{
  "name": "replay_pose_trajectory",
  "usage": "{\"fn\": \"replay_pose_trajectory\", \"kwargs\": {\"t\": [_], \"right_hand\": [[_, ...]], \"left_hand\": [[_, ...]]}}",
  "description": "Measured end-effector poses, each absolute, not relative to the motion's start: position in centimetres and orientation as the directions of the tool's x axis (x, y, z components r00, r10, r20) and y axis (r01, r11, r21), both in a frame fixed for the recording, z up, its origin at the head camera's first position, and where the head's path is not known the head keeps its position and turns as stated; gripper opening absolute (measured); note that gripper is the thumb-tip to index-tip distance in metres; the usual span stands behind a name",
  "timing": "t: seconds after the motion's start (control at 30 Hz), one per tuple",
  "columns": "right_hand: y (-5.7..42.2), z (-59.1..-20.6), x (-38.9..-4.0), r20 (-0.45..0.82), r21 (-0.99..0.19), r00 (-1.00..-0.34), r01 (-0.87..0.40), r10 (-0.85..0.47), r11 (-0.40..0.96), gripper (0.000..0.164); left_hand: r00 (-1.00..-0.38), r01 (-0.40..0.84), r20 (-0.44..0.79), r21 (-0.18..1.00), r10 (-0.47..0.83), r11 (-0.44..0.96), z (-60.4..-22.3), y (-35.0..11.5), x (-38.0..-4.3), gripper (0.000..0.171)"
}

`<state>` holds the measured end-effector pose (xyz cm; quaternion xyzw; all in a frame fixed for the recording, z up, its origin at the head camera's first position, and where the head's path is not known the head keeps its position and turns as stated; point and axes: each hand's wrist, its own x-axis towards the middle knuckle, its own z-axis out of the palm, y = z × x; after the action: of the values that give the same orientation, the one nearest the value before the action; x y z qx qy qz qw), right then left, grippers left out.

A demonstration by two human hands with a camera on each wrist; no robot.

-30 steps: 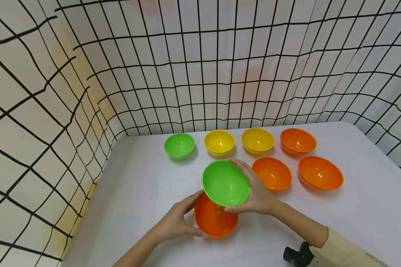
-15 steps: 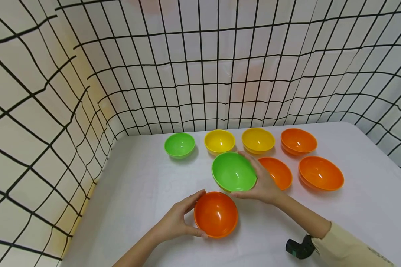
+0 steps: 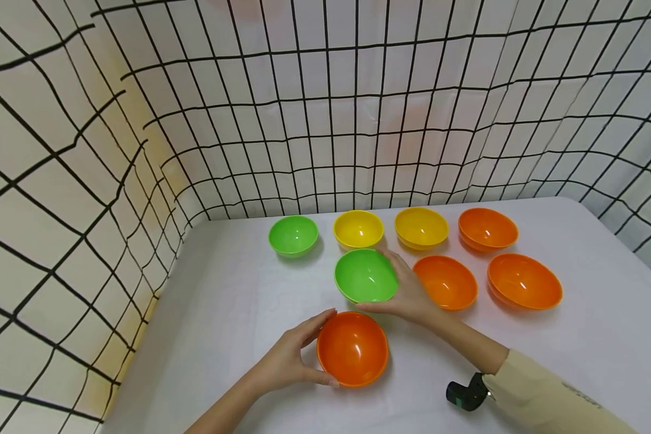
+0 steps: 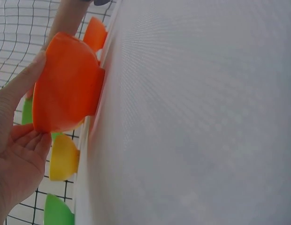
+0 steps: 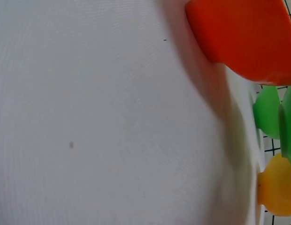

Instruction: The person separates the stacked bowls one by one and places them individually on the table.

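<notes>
In the head view my left hand (image 3: 293, 355) grips an orange bowl (image 3: 352, 349) from its left side, thumb at the near edge and fingers at the far edge. The left wrist view shows that bowl (image 4: 65, 86) upright, its foot at the white tabletop. Just beyond it my right hand (image 3: 404, 289) holds a green bowl (image 3: 364, 276) by its right side, thumb along the near rim. This green bowl is tilted a little and overlaps the front of a yellow bowl (image 3: 358, 228) behind it. Part of the green bowl (image 5: 288, 126) shows at the right wrist view's edge.
A smaller green bowl (image 3: 293, 235) and another yellow bowl (image 3: 421, 227) stand in the back row, with an orange bowl (image 3: 487, 229) at its right end. Two more orange bowls, one nearer (image 3: 446, 283) and one farther right (image 3: 523, 280), sit in front. Black netting (image 3: 352, 96) surrounds the table (image 3: 211, 313).
The right hand has carried the green bowl off the front orange bowl, away toward the back row, first rightward, then slightly left. The left hand and its orange bowl have stayed put.
</notes>
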<state>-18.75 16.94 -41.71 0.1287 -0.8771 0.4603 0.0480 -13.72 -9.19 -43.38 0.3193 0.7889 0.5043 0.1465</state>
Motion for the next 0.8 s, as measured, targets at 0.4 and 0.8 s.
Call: {"fn": "replay_pose_trajectory", "kwargs": {"t": [0.4,0.8], "right_hand": [[16.4,-42.9,-19.2,0.092,-0.790,-0.986,-0.158,-0.140,0.593,0.113],[16.3,-43.6,-19.5,0.057,-0.784,-0.989,-0.128,-0.135,0.607,0.114]], "left_hand": [[-0.761,0.325,0.058,0.895,0.646,0.304,-39.8,-8.7,-12.6,0.093],[-0.767,0.332,0.057,0.887,0.639,0.319,-42.8,-9.0,-13.5,0.097]]}}
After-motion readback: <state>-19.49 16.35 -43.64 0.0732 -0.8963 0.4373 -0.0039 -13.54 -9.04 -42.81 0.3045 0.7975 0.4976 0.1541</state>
